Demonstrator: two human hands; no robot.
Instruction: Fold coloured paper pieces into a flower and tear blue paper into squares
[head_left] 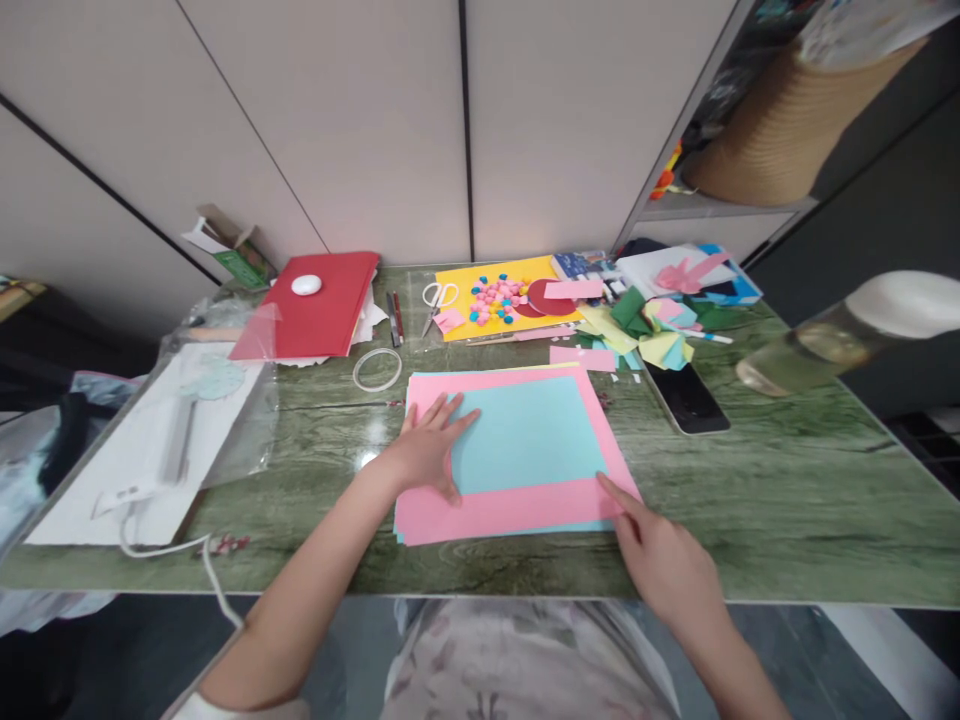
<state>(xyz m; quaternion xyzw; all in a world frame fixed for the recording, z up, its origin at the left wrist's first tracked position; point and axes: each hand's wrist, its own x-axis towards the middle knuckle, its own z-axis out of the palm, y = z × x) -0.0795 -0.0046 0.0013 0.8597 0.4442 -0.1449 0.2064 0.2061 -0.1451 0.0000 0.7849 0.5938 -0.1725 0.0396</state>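
Left hand (pixel 431 445): we see its fingers spread over the left edge of the blue sheet (pixel 529 430), thumb at the near left corner.
Right hand (pixel 664 560): our forefinger reaches the blue sheet's near right corner; the other fingers are bent under, and we cannot tell whether they pinch anything.
Blue sheet: flat between our hands, on top of a pink sheet (pixel 510 515) that borders it all round, widest towards us.
Pink strip (pixel 583 358): right at the pile's far edge, the nearest scrap to our sheets.
Ring (pixel 377 370): just beyond the pile's far left corner.
Phone (pixel 690 402): right of the pile, its far end under crumpled paper (pixel 664 345).
Yellow sheet (pixel 450 277): behind the pile, bearing pink and blue bits (pixel 495 297) and a red disc (pixel 540 297); white-handled scissors (pixel 440 295) lie at its left.
Red folder (pixel 322 310): farther left, with a white oval object (pixel 306 285) on it.
White device (pixel 161 460): at our far left, its cable trailing over the bench (pixel 315 440) edge.
Bottle (pixel 802 350): well to our right, white-topped.
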